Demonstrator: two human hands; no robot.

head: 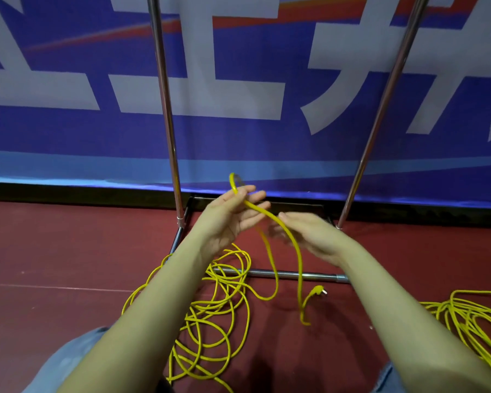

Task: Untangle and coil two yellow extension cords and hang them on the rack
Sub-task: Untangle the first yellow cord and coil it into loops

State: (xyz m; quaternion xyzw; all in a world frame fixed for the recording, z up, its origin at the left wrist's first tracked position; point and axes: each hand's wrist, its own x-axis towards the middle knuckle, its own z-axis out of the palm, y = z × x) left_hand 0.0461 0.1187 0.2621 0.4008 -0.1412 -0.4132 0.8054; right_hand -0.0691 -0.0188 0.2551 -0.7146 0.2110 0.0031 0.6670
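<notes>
Cords [210,302]: two | hands: left [227,219], right [306,236] | rack [169,120]: one

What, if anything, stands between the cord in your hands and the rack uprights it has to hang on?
Nothing visible does. The yellow cord is draped over the left hand, with the right hand beside it. Open space lies between them and the rack uprights. The top rail is out of view.

Yellow cord [210,302] tangled on floor, plug [318,290] end lifted; second cord [471,319] heaped right.

Yellow cord [267,214] across left hand [233,217]
</notes>
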